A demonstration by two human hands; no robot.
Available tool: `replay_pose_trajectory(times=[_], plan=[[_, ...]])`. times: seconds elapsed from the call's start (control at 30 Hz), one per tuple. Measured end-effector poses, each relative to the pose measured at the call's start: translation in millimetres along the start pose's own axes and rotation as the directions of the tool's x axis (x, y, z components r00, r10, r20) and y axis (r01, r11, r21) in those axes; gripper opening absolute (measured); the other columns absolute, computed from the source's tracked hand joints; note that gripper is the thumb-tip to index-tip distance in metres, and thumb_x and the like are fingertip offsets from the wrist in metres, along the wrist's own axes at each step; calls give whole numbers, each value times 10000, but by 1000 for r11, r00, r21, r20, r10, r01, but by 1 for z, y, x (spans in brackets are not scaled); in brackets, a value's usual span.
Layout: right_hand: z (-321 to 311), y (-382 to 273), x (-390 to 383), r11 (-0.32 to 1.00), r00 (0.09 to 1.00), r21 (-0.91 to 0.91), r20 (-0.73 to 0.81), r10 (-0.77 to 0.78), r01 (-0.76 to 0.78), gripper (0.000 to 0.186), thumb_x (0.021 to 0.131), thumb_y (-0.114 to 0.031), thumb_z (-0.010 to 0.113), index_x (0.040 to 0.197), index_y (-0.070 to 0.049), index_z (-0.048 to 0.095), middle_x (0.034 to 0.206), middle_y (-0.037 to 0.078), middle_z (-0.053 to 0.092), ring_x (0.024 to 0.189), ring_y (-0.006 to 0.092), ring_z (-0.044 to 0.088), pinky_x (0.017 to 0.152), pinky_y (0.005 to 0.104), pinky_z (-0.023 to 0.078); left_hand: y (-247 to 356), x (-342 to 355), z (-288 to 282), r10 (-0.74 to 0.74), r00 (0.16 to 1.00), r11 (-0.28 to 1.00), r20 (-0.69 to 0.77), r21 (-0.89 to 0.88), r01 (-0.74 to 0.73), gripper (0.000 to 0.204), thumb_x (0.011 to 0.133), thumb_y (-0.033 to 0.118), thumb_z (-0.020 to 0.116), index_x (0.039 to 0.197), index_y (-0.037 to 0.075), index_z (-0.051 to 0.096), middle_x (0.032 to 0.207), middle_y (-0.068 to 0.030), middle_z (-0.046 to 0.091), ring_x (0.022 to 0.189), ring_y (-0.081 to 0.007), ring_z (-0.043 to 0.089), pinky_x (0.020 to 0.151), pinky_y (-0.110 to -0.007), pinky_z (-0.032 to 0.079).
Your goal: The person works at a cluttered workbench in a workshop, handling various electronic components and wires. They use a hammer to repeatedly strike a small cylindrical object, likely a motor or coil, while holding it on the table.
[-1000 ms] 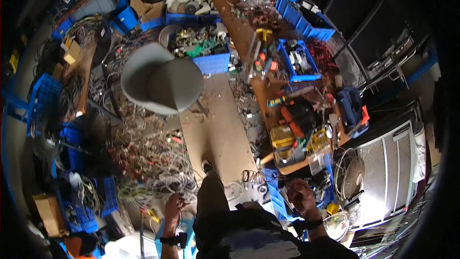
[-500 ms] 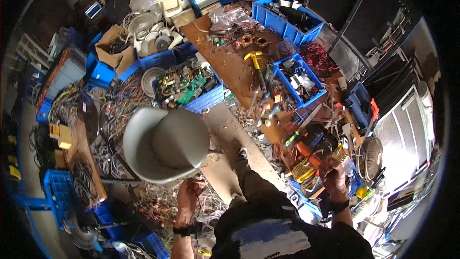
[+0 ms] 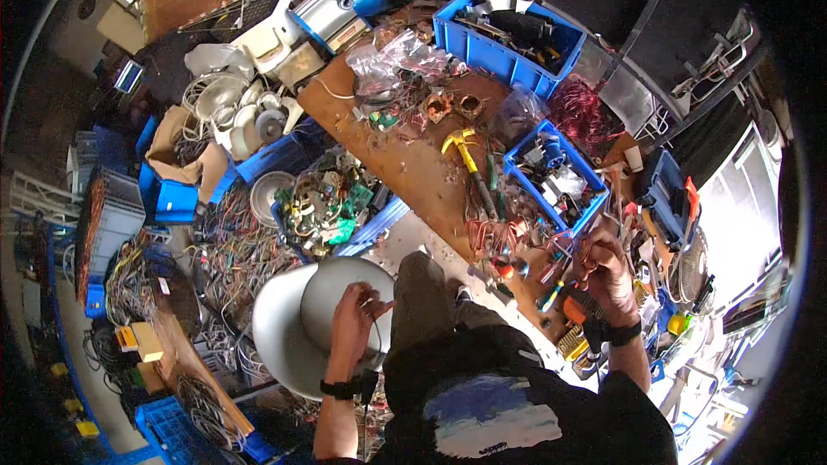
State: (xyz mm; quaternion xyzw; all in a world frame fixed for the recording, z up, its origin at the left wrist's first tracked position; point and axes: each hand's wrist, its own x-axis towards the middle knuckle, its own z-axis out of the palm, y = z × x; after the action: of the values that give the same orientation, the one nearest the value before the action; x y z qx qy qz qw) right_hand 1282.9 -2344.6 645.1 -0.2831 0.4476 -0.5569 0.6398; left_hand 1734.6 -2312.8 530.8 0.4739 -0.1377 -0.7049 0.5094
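Observation:
My left hand [image 3: 355, 319] is raised over the grey rounded chair [image 3: 280, 327]. Its fingers are pinched, and a thin dark cord [image 3: 379, 346] trails down from them past the wrist. On the other side, my right hand [image 3: 606, 265] hovers over the near end of the cluttered brown workbench [image 3: 388, 151], fingers curled; whatever they hold is hidden. Just below it lies an orange and black power tool [image 3: 584, 308]. Beside that hand are a screwdriver [image 3: 550, 295] with a blue and yellow handle and a blue crate [image 3: 564, 194] of small parts. A yellow-handled hammer [image 3: 469, 168] lies farther up the bench.
A larger blue crate [image 3: 512, 43] of dark parts stands at the bench's far end, near a tangle of red wire [image 3: 586, 112]. Left of the bench are a crate of circuit boards [image 3: 332, 202] and heaps of loose cable [image 3: 233, 250]. A fan [image 3: 689, 271] stands at right.
My view has shifted forward to the bench, and the chair now sits closer to my body. Both hands have risen: the left over the chair, the right farther along the bench.

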Motion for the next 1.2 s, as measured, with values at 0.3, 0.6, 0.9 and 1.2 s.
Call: replay_pose_trajectory(times=[0.3,0.6,0.9,1.2], plan=[[66,11,118,957,993,-279,-112,49,-78,287,883,-236,753,984,16,659,781,82,680,686,148,664,587,299,543,74,236,141,-530,671,821,519,117,558,509,1033,551,459,1328,142,520,1286,-169,625,1205,-407,620,970,-661,526],[150,36,242,723,903,-600,-422,77,-342,131,984,-86,646,1070,2,693,884,50,692,788,105,630,677,281,533,131,356,165,-566,642,822,517,413,392,343,929,119,745,1082,93,440,1047,-103,636,905,-279,751,645,-405,677],[181,67,322,743,974,-638,-206,92,-205,348,1053,-251,551,1300,-36,665,1131,102,708,940,153,663,823,317,567,184,415,145,-577,694,767,430,577,280,259,963,84,691,1009,87,436,1151,-203,685,955,-326,748,622,-403,677],[206,36,344,785,880,-407,-301,367,-467,576,977,-409,687,1384,-19,572,1172,150,679,943,194,672,725,326,570,214,394,161,-464,779,713,422,700,46,282,934,94,736,1051,28,487,975,-126,686,758,-242,758,577,-321,644]])
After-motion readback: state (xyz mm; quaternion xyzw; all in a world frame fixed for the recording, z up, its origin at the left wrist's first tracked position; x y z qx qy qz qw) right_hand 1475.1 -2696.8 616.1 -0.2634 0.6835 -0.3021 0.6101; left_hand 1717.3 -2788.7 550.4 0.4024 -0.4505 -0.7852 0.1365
